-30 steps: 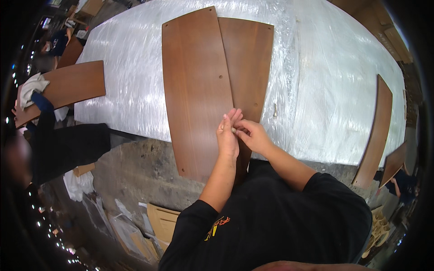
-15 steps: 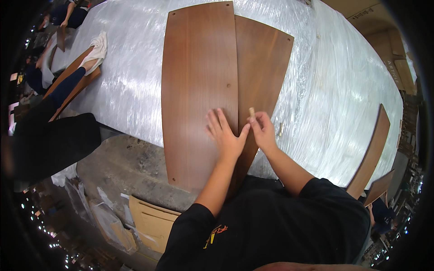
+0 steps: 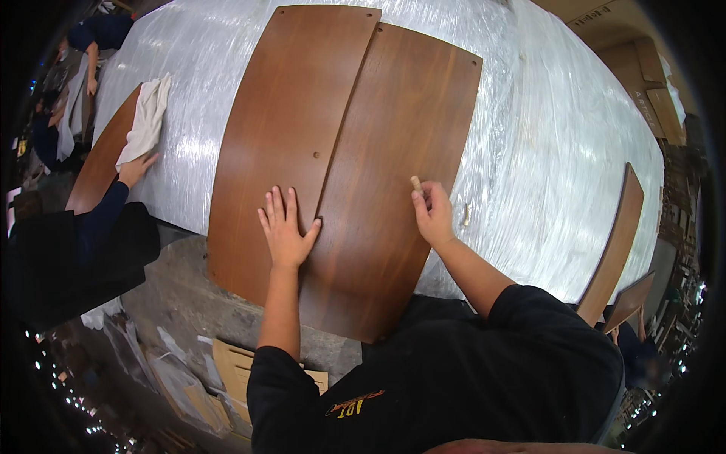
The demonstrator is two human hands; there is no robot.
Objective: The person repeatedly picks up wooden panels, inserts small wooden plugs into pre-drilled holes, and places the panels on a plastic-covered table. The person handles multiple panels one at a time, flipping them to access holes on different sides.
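My left hand [image 3: 286,236] lies flat with fingers spread on a brown wooden panel [image 3: 283,98], its thumb at the panel's right edge. This panel overlaps a second brown wooden panel [image 3: 393,129] beneath it, and both have small round holes near their corners. Over the right part of the lower panel, my right hand [image 3: 434,215] pinches a short tan stick [image 3: 415,183] between thumb and fingers, its tip pointing up. I cannot make out whether the stick touches the wood.
Clear plastic film wraps the work surface [image 3: 560,159]. A small stick-like piece [image 3: 466,214] lies right of the panels. At left, another person's hand [image 3: 136,168] is by a white cloth [image 3: 147,113] on a curved panel [image 3: 106,163]. A narrow board [image 3: 614,242] rests at right.
The upper panel has slid left and turned slightly under my left hand, baring more of the lower panel. My right hand still holds the stick. The other person's hand has come off the cloth.
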